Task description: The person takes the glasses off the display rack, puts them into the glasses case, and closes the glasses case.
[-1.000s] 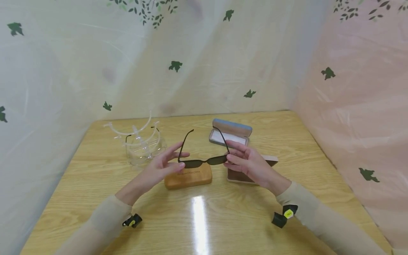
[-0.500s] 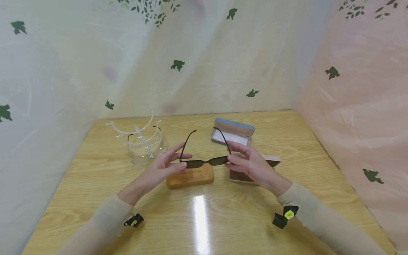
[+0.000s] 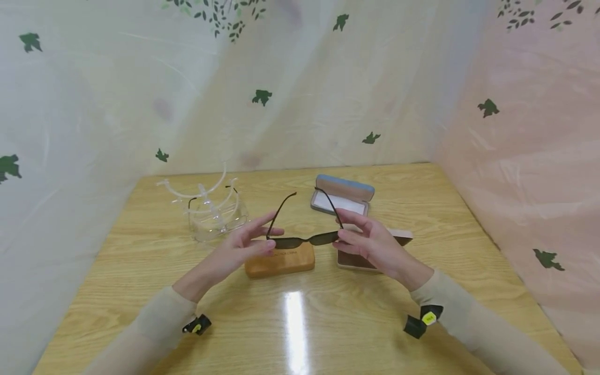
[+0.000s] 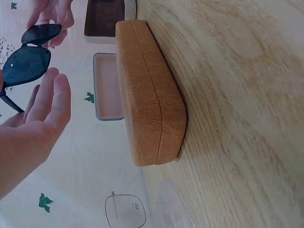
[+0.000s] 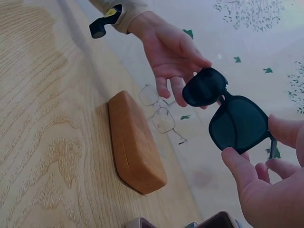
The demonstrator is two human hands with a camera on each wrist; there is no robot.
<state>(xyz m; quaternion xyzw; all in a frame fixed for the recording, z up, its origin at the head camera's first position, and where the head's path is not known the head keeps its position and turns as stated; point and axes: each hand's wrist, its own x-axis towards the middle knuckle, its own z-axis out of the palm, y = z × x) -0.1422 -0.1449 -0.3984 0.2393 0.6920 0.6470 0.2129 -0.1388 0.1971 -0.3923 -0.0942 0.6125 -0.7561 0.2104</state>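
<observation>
Black sunglasses (image 3: 323, 238) with dark lenses are held up above the table, temples unfolded and pointing away from the person. My left hand (image 3: 229, 253) pinches their left end near the hinge, thumb in front. At the opposite end, my right hand (image 3: 375, 247) grips the frame between thumb and fingers. Both lenses show in the right wrist view, where the near lens (image 5: 239, 124) sits between my right thumb and fingers. Just below the sunglasses lies a closed orange-brown glasses case (image 3: 281, 264); its upper edge is partly covered by the left fingers and the lenses.
Behind stands an open blue glasses case (image 3: 344, 183) with a white cloth inside. An open pale-rimmed case (image 3: 353, 261), brown within, is partly hidden by the right hand. At left is a clear display stand (image 3: 213, 211) with wire-framed glasses. Fabric walls (image 3: 300, 120) enclose the table.
The sunglasses and right hand have shifted slightly right, and the left temple's tip leans a little further inward. Both hands keep their hold. The cases and stand stay put; the head view shifted slightly.
</observation>
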